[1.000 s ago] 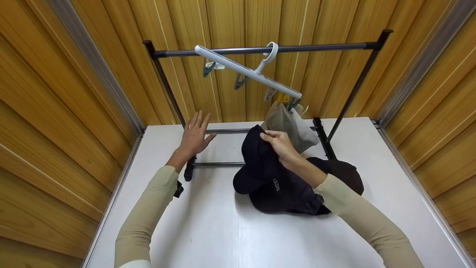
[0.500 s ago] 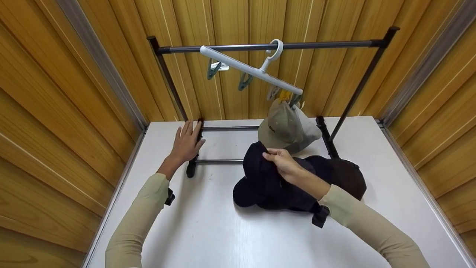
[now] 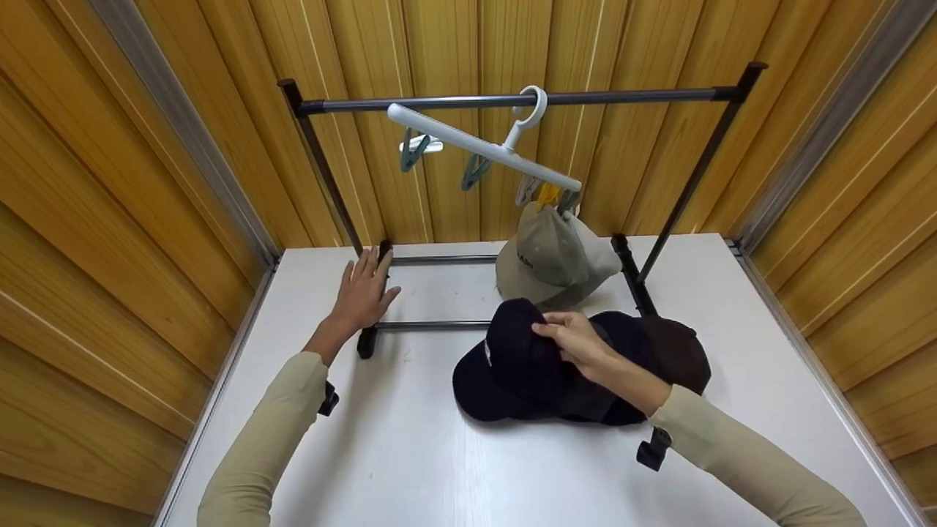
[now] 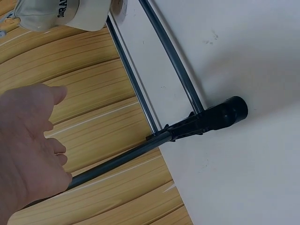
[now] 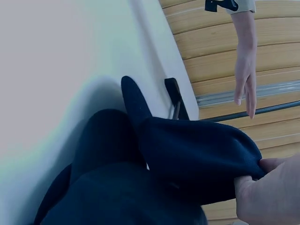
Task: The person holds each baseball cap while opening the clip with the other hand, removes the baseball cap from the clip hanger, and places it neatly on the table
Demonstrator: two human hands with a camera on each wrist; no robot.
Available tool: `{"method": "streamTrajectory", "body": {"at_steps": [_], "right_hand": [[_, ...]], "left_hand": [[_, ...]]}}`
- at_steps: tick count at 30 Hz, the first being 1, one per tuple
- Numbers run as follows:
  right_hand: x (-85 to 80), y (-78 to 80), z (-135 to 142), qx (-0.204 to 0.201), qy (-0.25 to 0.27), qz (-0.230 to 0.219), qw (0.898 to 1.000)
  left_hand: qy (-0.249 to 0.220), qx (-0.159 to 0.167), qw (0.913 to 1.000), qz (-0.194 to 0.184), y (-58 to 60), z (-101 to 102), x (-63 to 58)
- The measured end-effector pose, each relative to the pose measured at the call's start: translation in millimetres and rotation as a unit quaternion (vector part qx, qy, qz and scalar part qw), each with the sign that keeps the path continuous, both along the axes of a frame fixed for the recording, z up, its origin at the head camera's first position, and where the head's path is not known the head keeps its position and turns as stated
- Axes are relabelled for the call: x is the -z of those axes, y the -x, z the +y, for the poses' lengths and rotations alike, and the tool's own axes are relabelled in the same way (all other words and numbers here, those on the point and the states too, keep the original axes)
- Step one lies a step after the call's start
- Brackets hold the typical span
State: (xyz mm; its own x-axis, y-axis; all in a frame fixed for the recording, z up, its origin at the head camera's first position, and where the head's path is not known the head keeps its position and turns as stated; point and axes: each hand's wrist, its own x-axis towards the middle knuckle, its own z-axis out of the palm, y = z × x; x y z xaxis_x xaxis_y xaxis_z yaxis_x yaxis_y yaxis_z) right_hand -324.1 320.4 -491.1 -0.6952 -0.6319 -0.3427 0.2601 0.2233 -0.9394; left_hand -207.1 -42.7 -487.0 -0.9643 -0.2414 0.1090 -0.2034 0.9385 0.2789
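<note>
My right hand (image 3: pixel 582 348) pinches the crown edge of a navy baseball cap (image 3: pixel 505 384), thumb and fingers on its cloth. In the right wrist view the cap (image 5: pixel 201 154) spreads out from those fingertips, over other dark caps. My left hand (image 3: pixel 359 296) holds nothing; its fingers are spread beside the left post of the black garment rack (image 3: pixel 454 102). A white clip hanger (image 3: pixel 476 139) hangs tilted on the top rail. From its low right end hang an olive-beige cap (image 3: pixel 542 256) and a paler cap (image 3: pixel 596 249) behind it.
More dark caps (image 3: pixel 622 329) and a dark brown cap (image 3: pixel 677 351) lie to the right on the white table (image 3: pixel 424 461). Green clips (image 3: pixel 413 150) dangle from the hanger's left half. The rack's feet and lower bars stand on the table, before wood-look walls (image 3: pixel 110 219).
My right hand has come down and nearer with the navy cap, whose brim now points left. My left hand has moved left and lower. The hanger and beige cap have swung a little.
</note>
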Motion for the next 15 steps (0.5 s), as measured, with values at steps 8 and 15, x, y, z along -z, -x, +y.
{"method": "streamTrajectory", "body": {"at_steps": [8,15], "right_hand": [[2.4,8.6,17.2,-0.027,-0.109,0.161,0.981],[9.4,12.2,29.1,-0.075,-0.131,0.244,0.958]], "left_hand": [[-0.003,0.004,0.9999,0.010,3.1,3.0,0.3],[-0.009,0.014,0.9998,0.003,6.5,9.3,-0.2]]}}
